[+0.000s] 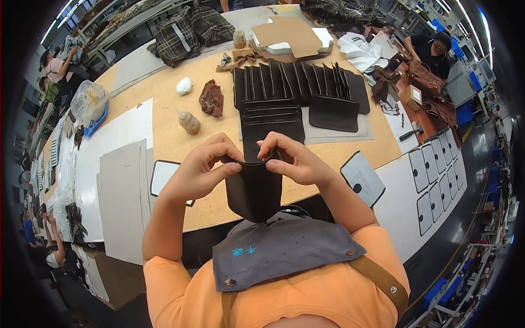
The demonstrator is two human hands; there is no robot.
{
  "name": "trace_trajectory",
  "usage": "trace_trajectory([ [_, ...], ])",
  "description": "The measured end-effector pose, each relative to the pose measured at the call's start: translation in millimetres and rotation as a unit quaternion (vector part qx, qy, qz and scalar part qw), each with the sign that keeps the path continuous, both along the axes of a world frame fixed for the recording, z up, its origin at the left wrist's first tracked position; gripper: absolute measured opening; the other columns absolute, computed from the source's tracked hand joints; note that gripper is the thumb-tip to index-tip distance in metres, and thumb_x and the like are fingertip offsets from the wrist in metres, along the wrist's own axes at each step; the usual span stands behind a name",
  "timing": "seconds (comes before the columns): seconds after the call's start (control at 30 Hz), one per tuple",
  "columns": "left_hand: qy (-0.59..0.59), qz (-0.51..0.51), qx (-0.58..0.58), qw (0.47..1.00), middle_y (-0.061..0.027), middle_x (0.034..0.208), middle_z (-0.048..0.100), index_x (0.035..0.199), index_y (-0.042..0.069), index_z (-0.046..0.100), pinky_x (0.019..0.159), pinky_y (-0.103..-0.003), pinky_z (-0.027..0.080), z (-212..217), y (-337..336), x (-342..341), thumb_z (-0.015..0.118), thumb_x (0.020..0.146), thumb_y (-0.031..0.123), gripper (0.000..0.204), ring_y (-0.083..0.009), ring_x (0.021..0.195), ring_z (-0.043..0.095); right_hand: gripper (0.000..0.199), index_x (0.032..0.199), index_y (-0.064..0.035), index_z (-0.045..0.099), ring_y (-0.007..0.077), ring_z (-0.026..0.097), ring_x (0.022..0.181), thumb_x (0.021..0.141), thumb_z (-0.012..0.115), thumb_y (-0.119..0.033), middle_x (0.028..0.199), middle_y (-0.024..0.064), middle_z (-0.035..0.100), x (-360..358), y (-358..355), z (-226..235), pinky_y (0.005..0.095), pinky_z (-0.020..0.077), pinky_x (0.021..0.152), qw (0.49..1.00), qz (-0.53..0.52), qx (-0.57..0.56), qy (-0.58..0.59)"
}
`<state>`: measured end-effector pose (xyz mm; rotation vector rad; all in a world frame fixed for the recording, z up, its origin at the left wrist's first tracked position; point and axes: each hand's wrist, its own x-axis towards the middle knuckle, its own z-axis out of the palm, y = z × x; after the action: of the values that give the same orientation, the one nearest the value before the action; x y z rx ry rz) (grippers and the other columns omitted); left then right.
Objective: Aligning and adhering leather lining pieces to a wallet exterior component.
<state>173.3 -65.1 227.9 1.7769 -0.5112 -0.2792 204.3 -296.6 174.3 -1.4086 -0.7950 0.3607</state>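
Observation:
Between my two hands hangs a dark brown leather piece (254,191), its upper edge pinched and its lower part reaching down near my apron. My left hand (210,167) grips the left end of that edge between thumb and fingers. On the right end, my right hand (292,161) pinches it the same way. Just beyond my hands lies a dark leather panel with stacked slots (272,117). Behind that stands a row of dark leather pieces (290,82), fanned upright. A flat dark leather piece (334,113) rests to their right.
Two glue bottles (189,123) (239,39), a brown crumpled leather scrap (211,98) and a white wad (184,86) sit on the table (164,117). White dark-edged panels (363,177) lie right. Grey boards (123,199) lie left. A co-worker (432,52) stands at far right.

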Motion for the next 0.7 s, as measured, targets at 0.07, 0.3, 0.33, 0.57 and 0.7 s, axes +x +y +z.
trace_trajectory([
  [0.07,-0.011,-0.021,-0.003,1.000,-0.0030,0.088,0.052,0.089,0.000,0.062,0.074,-0.025,0.041,3.7,0.5,0.6,0.063,0.082,0.003,0.007,-0.0113,0.080,0.051,0.020,0.101,-0.0026,0.054,0.0143,0.048,0.090,0.087,0.060,-0.015,0.093,0.0036,0.051,0.6,2.1,4.7,0.0268,0.0378,0.083,0.999,0.020,0.004,-0.028],
  [0.3,0.012,-0.011,0.005,1.000,-0.0028,0.088,0.048,0.087,-0.001,0.062,0.072,-0.023,0.041,11.8,-1.0,-3.5,0.064,0.080,0.001,0.008,-0.0104,0.082,0.050,0.014,0.088,-0.0037,0.058,0.0166,0.046,0.085,0.086,0.061,-0.017,0.083,0.0036,0.049,1.2,4.2,9.2,0.0339,0.0351,0.093,0.999,0.007,0.005,-0.046],
  [0.33,0.017,0.012,0.016,1.000,-0.0032,0.087,0.048,0.087,-0.002,0.062,0.071,-0.023,0.043,12.9,-2.0,-5.1,0.064,0.079,0.000,0.008,-0.0104,0.081,0.051,0.014,0.088,-0.0037,0.058,0.0166,0.046,0.085,0.086,0.061,-0.017,0.083,0.0036,0.049,1.4,3.8,9.1,0.0339,0.0351,0.093,0.999,0.008,0.005,-0.046],
  [0.57,-0.062,0.082,0.071,0.992,-0.0055,0.080,0.053,0.085,-0.002,0.064,0.066,-0.024,0.043,12.7,-7.6,-16.9,0.064,0.077,-0.003,0.008,-0.0134,0.072,0.053,0.009,0.087,-0.0042,0.058,0.0163,0.048,0.084,0.084,0.062,-0.012,0.081,0.0022,0.049,-2.6,0.7,11.4,0.0419,0.0272,0.106,0.996,-0.032,-0.013,-0.083],
  [0.7,-0.063,0.092,0.059,0.992,-0.0059,0.079,0.053,0.084,-0.002,0.064,0.064,-0.024,0.043,9.4,-7.4,-20.1,0.064,0.076,-0.004,0.009,-0.0135,0.070,0.053,0.009,0.089,-0.0044,0.059,0.0154,0.050,0.086,0.082,0.063,-0.008,0.084,0.0018,0.052,-2.5,-0.3,8.0,0.0436,0.0274,0.107,0.998,-0.011,-0.006,-0.055],
])
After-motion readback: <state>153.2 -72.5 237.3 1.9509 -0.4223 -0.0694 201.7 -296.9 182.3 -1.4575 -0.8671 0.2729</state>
